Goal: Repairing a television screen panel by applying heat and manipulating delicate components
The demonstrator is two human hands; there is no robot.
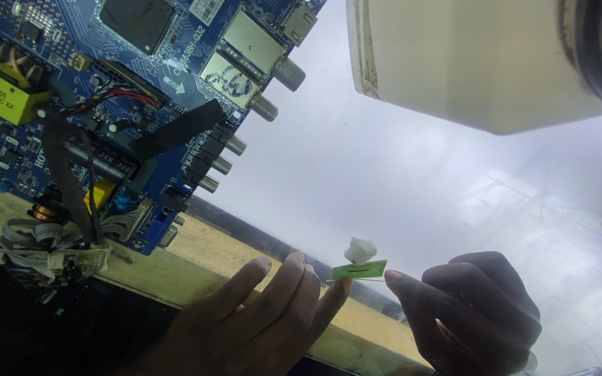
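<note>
The left hand (259,313) lies flat on a wooden strip (196,254) at the lower edge of the view, its fingers stretched out and held close together. The tips of these fingers touch one end of a small green strip (360,269), which rests at the edge of a bright white glossy surface (384,181). The right hand (475,313) is just beside the other end of the green strip. Its fingers are curled in, and the forefinger and thumb seem to pinch a very thin wire or needle that runs under the strip; it is too fine to tell for sure. A small white wad (360,249), like cotton, sits touching the upper side of the green strip.

To the upper left, a blue circuit board (106,104) lies partly on the wooden strip, with a yellow transformer (1,87), black tape (175,132), metal connectors (235,146) along its edge and a bundle of grey wires (43,244) below. A large white container (468,56) stands at the upper right.
</note>
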